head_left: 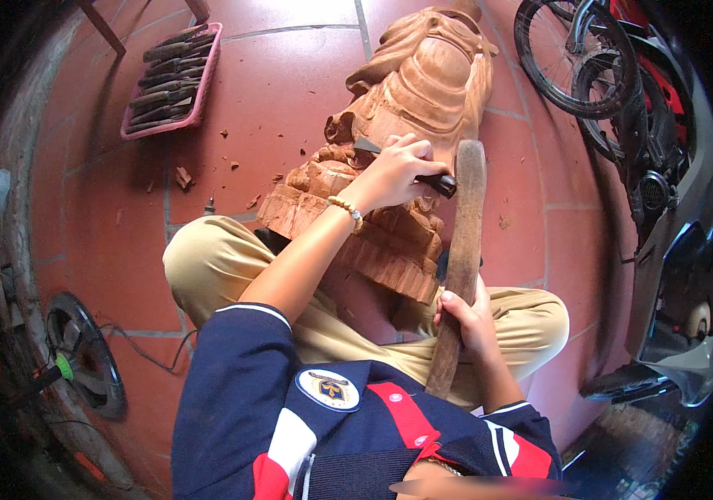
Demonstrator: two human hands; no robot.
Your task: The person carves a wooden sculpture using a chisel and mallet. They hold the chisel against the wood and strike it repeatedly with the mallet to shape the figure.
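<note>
Red floor tiles (290, 92): left hand (390, 173) grips chisel (411, 167) against carving (406, 108); right hand (466, 321) clasps mallet (461, 250) alongside.

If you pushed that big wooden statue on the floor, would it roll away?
Probably not. The wooden statue looks big and solid, so likely heavy, and it rests against the person's lap. Its bumpy carved shape would likely rock, not roll. Thin carved bits may chip.

From here, my left hand (390, 173) covers most of the chisel (411, 167), so I can't make out its grip. The wooden statue's (411, 117) base is hidden behind my forearm and knees. The bicycle wheel (560, 58) and the pink tray's (206, 79) top run past the frame's upper edge.
</note>
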